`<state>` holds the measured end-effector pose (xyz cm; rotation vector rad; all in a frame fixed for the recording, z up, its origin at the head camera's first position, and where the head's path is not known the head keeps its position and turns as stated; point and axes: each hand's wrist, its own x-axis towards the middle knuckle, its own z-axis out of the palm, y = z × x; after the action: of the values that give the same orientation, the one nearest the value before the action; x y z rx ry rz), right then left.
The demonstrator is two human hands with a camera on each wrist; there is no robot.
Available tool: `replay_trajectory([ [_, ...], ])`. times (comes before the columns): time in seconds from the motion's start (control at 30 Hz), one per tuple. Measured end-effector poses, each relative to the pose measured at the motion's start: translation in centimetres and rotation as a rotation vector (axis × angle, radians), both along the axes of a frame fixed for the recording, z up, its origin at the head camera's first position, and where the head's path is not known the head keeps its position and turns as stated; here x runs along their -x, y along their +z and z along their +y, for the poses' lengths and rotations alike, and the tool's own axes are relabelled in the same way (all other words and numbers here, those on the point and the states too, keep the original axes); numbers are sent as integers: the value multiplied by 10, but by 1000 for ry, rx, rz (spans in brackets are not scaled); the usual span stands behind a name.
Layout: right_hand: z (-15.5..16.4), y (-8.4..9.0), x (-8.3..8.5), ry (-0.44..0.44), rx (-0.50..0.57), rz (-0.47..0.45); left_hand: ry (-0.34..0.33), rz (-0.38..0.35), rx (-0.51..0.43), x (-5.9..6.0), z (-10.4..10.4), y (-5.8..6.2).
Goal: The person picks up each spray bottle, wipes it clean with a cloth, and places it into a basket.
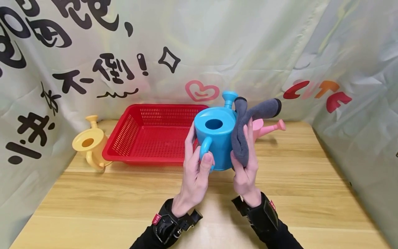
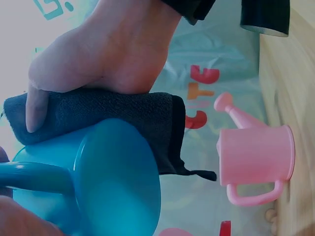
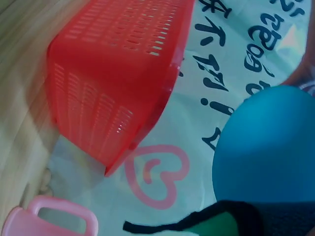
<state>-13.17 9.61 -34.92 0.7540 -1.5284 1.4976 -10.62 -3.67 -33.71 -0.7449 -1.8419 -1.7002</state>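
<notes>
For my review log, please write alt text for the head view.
A person's left hand holds a blue watering can while the right hand holds a gray cloth against its side. On the wooden table sit a red basket, a yellow watering can and a pink watering can.

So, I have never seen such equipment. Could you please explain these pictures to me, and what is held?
There is no machine, only a person's bare left hand and right hand. The wide picture comes from a camera on the head, looking forward and down; the other two, turned sideways, come from cameras on the left and right wrists. The left hand holds a blue watering can on its handle side; the right hand holds a grey cloth against the can. On the wooden table are a red basket, a yellow watering can and a pink watering can.
</notes>
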Motion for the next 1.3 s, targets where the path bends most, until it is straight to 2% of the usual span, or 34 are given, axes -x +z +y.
replay_trajectory([
  [0.13, 5, 1, -1, 44, 75, -69, -12, -8, -2, 0, 1, 0],
  [0.27, 6, -1, -1, 25, 58, -61, -6, -20, -1, 0, 1, 0],
  [0.47, -2, -5, 3, -78, -66, 96, 15, -14, -9, 0, 0, 1],
  [0.67, -15, -8, 4, -248, -183, 254, -7, 3, -34, 2, -1, 4],
  [0.8, -21, -12, 1, -309, -221, 296, 16, 9, -20, 1, -2, 5],
  [1.07, -17, -12, 2, -257, -214, 257, 17, -6, -8, -1, -2, 6],
  [1.23, -11, -8, 6, -139, -158, 197, 16, -20, -6, -2, -2, 5],
  [1.3, -8, -8, 6, -78, -121, 146, 24, -27, -2, -2, -3, 4],
])
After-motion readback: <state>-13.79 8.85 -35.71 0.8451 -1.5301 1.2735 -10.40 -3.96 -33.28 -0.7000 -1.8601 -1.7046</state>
